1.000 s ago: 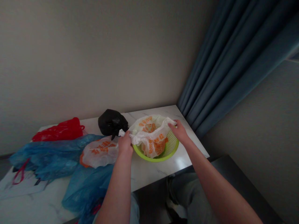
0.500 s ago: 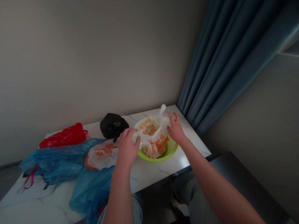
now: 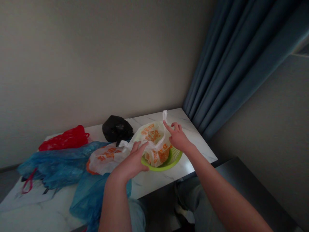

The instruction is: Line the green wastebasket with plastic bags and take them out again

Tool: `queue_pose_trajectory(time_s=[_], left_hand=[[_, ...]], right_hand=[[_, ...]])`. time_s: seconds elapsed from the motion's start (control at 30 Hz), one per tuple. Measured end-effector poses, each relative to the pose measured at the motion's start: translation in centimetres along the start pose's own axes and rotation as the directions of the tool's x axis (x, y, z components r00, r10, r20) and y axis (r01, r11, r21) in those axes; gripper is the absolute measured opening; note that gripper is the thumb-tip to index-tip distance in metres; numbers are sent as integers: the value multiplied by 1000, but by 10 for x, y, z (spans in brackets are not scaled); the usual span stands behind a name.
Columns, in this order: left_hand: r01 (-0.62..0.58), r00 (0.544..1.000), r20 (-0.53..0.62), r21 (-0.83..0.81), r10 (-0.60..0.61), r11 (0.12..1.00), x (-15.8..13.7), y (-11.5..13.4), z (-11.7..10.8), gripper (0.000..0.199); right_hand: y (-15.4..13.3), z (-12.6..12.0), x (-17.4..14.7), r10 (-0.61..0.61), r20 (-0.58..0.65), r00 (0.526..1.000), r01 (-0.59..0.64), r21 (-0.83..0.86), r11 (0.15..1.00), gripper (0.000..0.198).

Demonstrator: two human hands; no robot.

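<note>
A white plastic bag with orange print (image 3: 158, 158) lies spread inside a lime-green basket (image 3: 166, 167), its mouth apart and one handle standing up at the back. At the basket's near left, my left hand (image 3: 134, 162) is open, its fingers spread over the bag's edge and its thumb by the rim. On the other side, my right hand (image 3: 179, 138) is open too. Its index finger stretches out against the bag near the raised handle, while the other fingers are partly bent.
A black bag (image 3: 117, 129) sits by the wall. To the left lie a red bag (image 3: 65, 139), blue plastic bags (image 3: 62, 164) and another white-and-orange bag (image 3: 106, 159) on the marble-patterned table (image 3: 145, 190). A blue curtain (image 3: 227, 67) hangs at the right.
My left hand has lowered and turned, with its fingers now over the bag's edge. My right hand has moved left and down onto the bag, whose mouth is spread wider to the left.
</note>
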State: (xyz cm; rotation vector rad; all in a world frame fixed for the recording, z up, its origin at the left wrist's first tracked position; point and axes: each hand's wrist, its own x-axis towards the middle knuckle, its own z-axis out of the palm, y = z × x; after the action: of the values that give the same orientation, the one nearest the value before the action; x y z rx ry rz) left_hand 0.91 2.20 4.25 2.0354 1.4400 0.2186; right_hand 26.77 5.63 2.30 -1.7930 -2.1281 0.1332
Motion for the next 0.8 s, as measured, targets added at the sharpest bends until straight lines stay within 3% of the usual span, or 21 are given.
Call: queue_pose_trajectory(time_s=[0.2,0.37,0.5,0.63,0.8], left_hand=[[-52,998,38,-41,53,998,3,1,-5,98],[-156,988,-34,-87,154,984,14,7,8,76],[-268,961,-91,-103,260,958,22,19,20,58],[-288,950,-139,-45,279,957,25,28,23,48],[-281,928,-244,33,281,959,26,24,22,47]], right_hand=[[-6,-6,2,145,14,989,-144,-30,989,60],[-13,4,6,339,-123,933,-345,-32,938,73],[-9,10,9,420,-202,885,-428,6,904,63],[2,6,11,469,-237,851,-476,29,879,60],[19,0,11,614,-281,738,-587,182,789,79]])
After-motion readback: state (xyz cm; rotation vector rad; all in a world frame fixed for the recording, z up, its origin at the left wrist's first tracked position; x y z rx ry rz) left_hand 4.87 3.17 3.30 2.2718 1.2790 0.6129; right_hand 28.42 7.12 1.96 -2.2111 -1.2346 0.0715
